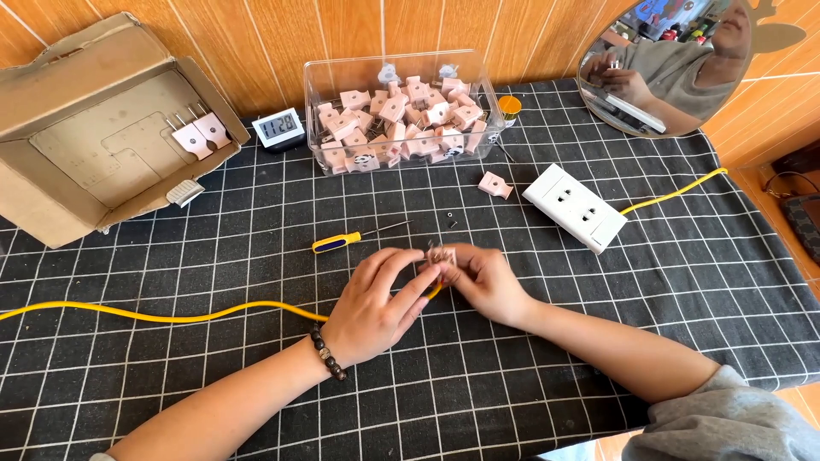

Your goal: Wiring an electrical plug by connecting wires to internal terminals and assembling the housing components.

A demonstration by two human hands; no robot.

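1. Pink plastic plug part (442, 255), small, w/ metal bits, sits pinched between both hands at the middle of the black grid cloth (598, 341); only its top shows.
2. Left hand (373, 303): fingers curled, tips closed on the plug part from its left side. Bead bracelet (327, 353) on that wrist.
3. Right hand (485, 282): thumb & fingers closed on the same part from its right, touching the left fingertips.
4. Yellow cable (162, 315), 1 length, runs in from the cloth's left edge & ends under the hands; a 2nd yellow stretch (675, 192) leaves the white socket strip (575, 207), which lies up & right of the hands.
5. Counts: 1 screwdriver (359, 236), yellow-blue grip, just above-left of the hands; 1 loose pink shell (494, 184) above them; 2 tiny screws (452, 224) near it; 1 clear tub (401, 115) heaped w/ pink plugs, too many to count; 1 small digital clock (278, 127) left of the tub.
6. Cardboard box (102, 128), open, far left of the hands, holds 2 pink plugs w/ prongs.
7. Room: bare cloth below & to both sides of the hands; far edge crowded.
8. Round mirror (670, 64) leans on the wood-panel wall, up-right.
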